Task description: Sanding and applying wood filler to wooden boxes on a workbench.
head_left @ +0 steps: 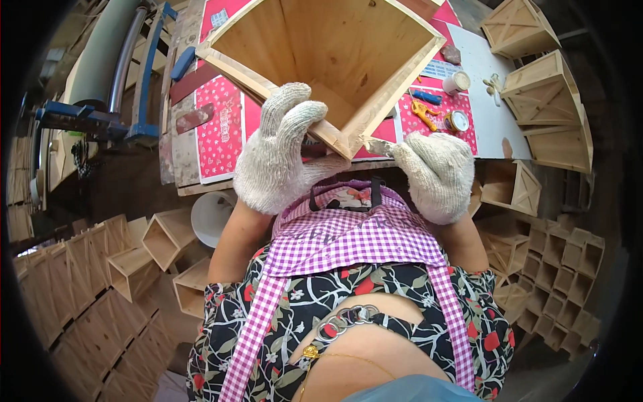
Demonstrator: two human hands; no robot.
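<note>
A pale wooden box (410, 79) sits tilted on the table, its open top toward me and one corner pointing at me. My left hand (278, 151), in a white knitted glove, grips the rim left of that corner, with fingers over the edge and thumb below. My right hand (439, 174), gloved alike, is closed on a small putty knife (379, 147). The thin blade is smeared with pale paste and its tip is at the box's near corner. The handle is hidden in the glove.
Right of the box lie a white tub (457, 82), an open can (457, 121), a yellow tool (423, 115) and a blue tool (426, 97). A sanding block (194, 118) lies left. Stacked wooden crates (556, 281) surround me; a white bucket (213, 218) stands below the table.
</note>
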